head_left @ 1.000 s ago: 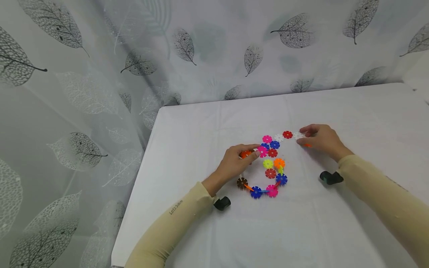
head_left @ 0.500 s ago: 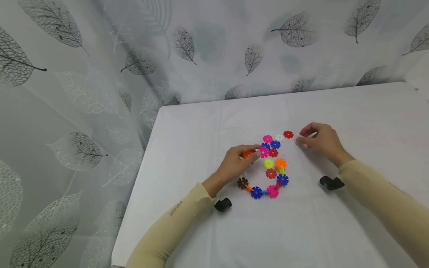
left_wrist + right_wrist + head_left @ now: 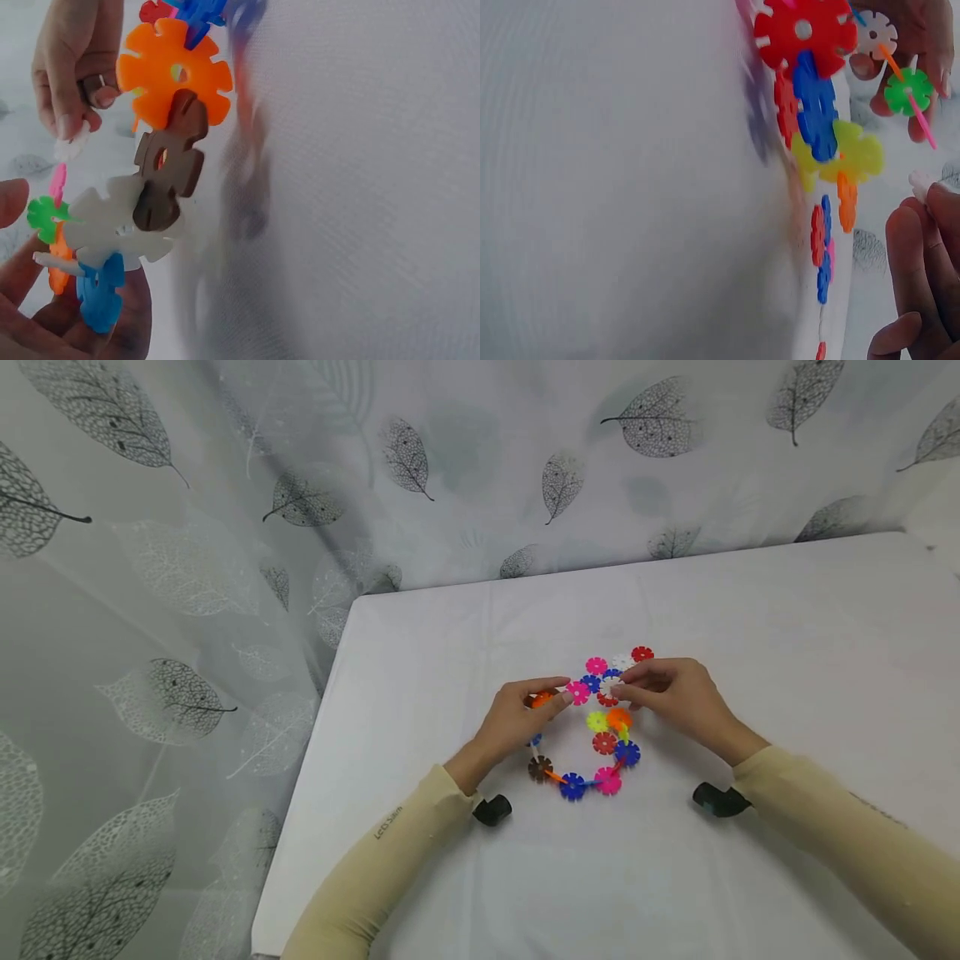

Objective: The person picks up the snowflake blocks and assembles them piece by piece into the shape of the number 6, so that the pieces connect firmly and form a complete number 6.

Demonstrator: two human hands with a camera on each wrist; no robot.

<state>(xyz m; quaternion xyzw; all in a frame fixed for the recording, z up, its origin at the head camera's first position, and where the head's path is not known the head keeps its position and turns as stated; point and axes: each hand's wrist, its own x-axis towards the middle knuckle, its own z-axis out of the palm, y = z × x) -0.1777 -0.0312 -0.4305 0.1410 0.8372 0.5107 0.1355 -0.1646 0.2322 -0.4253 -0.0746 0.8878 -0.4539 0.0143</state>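
Observation:
My left hand [image 3: 517, 714] holds one end of a curved chain of slotted plastic flower discs. Near its fingertips are a pink disc [image 3: 577, 692] and a green disc [image 3: 46, 219]. Further along the chain come a blue disc [image 3: 100, 292], a white disc, a brown disc [image 3: 169, 161] and an orange disc [image 3: 176, 71]. Between thumb and fingers, my right hand [image 3: 678, 697] pinches a loose white disc [image 3: 921, 184], raised just to the right of the pink one. A small gap separates the two in the head view.
Behind the chain lie several loose discs, among them a pink one [image 3: 596, 666] and a red one [image 3: 642, 653]. A yellow disc [image 3: 597, 721] and a red disc [image 3: 604, 743] lie within its curve. A white cloth covers the table [image 3: 600, 877]; a leaf-print curtain [image 3: 465, 468] hangs behind.
The right hand has picked up the white disc beside the red one and carried it left, close to the left hand. The left hand keeps its hold, shifted slightly left.

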